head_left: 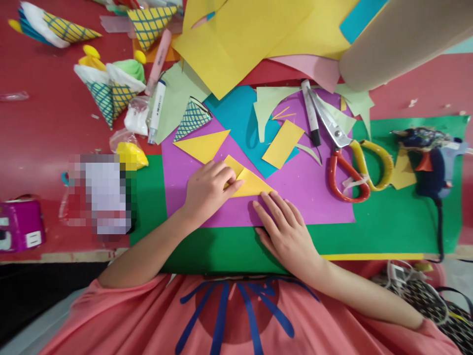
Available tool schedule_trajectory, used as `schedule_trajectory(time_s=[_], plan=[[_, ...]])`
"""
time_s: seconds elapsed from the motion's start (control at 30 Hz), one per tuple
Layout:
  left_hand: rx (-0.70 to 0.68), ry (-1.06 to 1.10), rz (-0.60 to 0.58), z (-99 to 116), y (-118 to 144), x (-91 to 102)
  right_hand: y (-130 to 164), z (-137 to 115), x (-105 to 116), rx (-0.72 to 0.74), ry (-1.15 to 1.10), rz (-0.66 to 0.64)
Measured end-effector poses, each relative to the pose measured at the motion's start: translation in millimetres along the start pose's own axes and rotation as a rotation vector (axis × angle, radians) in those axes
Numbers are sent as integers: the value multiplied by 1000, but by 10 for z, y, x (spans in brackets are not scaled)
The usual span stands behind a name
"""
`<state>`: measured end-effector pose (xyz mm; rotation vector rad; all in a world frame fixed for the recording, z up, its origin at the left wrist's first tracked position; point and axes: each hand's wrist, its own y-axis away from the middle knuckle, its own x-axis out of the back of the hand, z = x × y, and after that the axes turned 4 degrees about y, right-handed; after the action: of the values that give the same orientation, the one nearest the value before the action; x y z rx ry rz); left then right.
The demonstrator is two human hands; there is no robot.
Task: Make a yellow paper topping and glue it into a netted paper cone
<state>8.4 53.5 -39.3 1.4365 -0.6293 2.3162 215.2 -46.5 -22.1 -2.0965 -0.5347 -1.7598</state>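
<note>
A folded piece of yellow paper point(252, 183) lies on the purple sheet point(314, 197). My left hand point(209, 190) is closed, its curled fingers and thumb pressed on the left part of that paper. With fingers stretched out flat, my right hand point(286, 227) touches the paper's lower right corner. Just beyond my left hand is a yellow paper triangle point(205, 145). A small cone with a blue-green lattice pattern point(192, 120) lies behind it. To the right of these rests a small yellow rectangle of paper point(283, 144).
Red-and-yellow-handled scissors point(338, 135) and a marker point(310, 111) lie right of my hands. A glue gun point(436, 167) rests farther right on the green sheet point(399, 227). Paper ice-cream cones point(101, 88) lie back left. A cardboard tube point(399, 39) slants in from the back right.
</note>
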Motion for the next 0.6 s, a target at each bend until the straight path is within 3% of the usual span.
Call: schedule_trajectory(time_s=[0.6], plan=[[45,37,-22,15,0,8,-12,-26,-1,-17,0,-16]])
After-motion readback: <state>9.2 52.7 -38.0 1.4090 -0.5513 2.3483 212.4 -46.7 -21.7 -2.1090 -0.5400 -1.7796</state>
